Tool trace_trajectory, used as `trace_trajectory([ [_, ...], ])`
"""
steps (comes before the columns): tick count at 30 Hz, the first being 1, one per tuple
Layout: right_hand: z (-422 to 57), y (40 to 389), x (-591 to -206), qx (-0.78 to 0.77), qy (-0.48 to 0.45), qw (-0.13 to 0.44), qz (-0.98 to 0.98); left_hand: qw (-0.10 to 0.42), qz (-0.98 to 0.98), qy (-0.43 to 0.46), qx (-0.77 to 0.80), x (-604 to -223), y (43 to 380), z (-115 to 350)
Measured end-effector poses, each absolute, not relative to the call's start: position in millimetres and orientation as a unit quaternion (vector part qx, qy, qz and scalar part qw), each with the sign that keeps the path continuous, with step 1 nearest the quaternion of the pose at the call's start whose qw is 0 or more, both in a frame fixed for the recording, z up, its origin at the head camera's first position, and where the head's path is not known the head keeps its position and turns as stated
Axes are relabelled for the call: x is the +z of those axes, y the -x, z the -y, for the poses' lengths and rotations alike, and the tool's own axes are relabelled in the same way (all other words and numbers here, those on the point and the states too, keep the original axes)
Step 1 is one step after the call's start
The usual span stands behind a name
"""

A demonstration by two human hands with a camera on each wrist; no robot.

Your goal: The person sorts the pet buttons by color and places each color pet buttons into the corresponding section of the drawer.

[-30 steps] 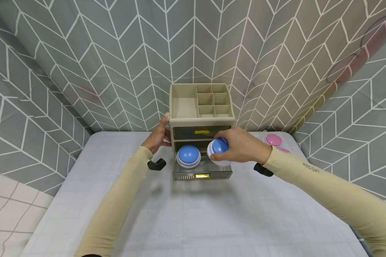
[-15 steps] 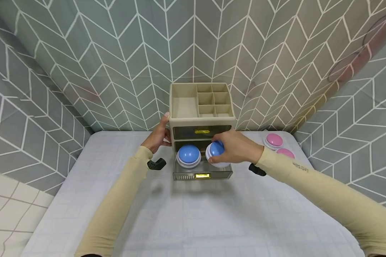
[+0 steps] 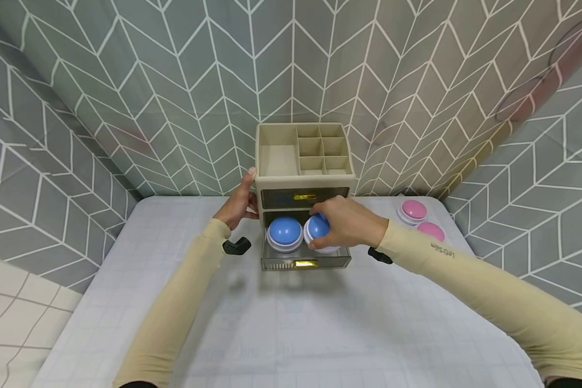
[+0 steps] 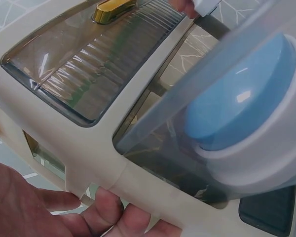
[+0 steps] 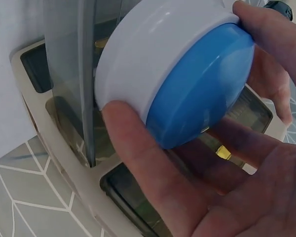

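A beige desktop drawer organizer [image 3: 306,182] stands at the back of the table. Its lower smoky drawer [image 3: 276,263] is pulled out, and one blue dome push button [image 3: 284,230] with a white base sits in the drawer's left side. My right hand [image 3: 351,222] grips a second push button [image 5: 202,84] by its rim, over the drawer's right side and close beside the first. In the right wrist view this button is tilted, with fingers and thumb around it. My left hand [image 3: 237,207] holds the organizer's left side, fingers bent at its edge in the left wrist view.
Two pink push buttons, a rear one [image 3: 413,210] and a front one [image 3: 430,231], lie at the table's back right. The organizer's upper drawer [image 3: 304,198] is closed. Its top has an undivided tray [image 3: 278,153] and several small compartments. Patterned curtains [image 3: 213,81] stand close behind.
My right hand has moved left with its blue push button, bringing it close to the other one in the drawer. The front pink button is now uncovered. My left hand has stayed put.
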State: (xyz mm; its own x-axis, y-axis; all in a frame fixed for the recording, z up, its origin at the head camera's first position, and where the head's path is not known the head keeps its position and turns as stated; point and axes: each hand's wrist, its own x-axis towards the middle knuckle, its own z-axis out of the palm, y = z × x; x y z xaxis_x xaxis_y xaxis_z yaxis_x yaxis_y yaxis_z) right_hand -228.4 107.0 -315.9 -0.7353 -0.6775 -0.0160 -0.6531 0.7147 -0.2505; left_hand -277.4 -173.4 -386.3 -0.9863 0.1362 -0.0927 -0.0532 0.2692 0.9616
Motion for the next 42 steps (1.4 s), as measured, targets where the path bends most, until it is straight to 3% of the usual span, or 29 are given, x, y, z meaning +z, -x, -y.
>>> trace_trajectory([
  [42,-87,240,-342,0.011,0.352,0.082,-0.932,0.081,-0.787,-0.027,0.612,-387,280,174],
])
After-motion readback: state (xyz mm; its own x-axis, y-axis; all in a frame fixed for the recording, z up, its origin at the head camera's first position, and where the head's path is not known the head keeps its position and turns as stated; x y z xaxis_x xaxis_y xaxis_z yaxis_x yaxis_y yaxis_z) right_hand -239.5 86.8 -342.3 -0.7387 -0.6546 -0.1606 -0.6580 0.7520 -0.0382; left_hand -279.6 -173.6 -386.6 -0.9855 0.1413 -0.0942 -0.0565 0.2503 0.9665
